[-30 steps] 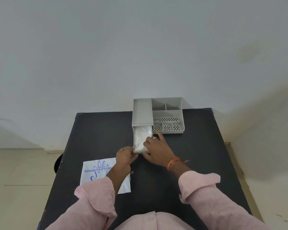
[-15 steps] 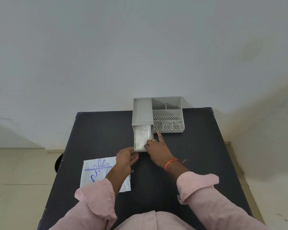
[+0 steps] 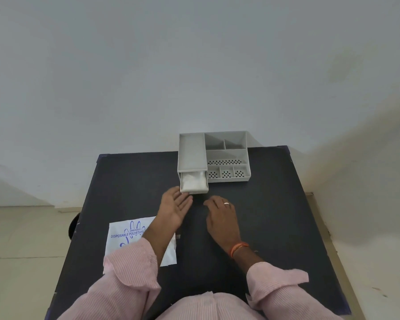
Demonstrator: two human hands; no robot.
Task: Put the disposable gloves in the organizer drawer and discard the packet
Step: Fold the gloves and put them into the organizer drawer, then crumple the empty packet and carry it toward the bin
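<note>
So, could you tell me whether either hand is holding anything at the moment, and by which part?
Nothing is held. The left hand lies open by the grey plastic drawer; the right hand rests on the black table.

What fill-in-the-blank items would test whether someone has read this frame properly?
1. The disposable gloves lie inside the organizer's ____, which is part open.
2. The empty glove packet lies flat on the black table, partly under the ____ forearm.
3. The ring is worn on the ____ hand.
4. The left hand, open and holding nothing, is at the drawer's ____ end.

Missing words: drawer; left; right; front
</note>
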